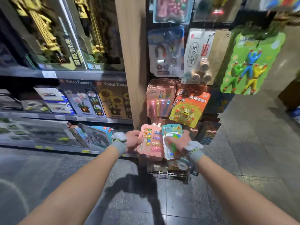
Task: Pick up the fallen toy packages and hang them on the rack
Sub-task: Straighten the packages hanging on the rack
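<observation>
Head view: left hand grips pink bubble-toy package.

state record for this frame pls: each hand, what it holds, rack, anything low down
left hand: grips pink "mini bubble" blister card at its left edge
right hand: grips teal-and-white blister card holding a colourful plastic toy
cards: side by side, in front of the rack's lower rows
dark peg rack: many toy packs hanging
wire basket: on grey tiled floor, more packs inside
status: neither held card hung yet
</observation>
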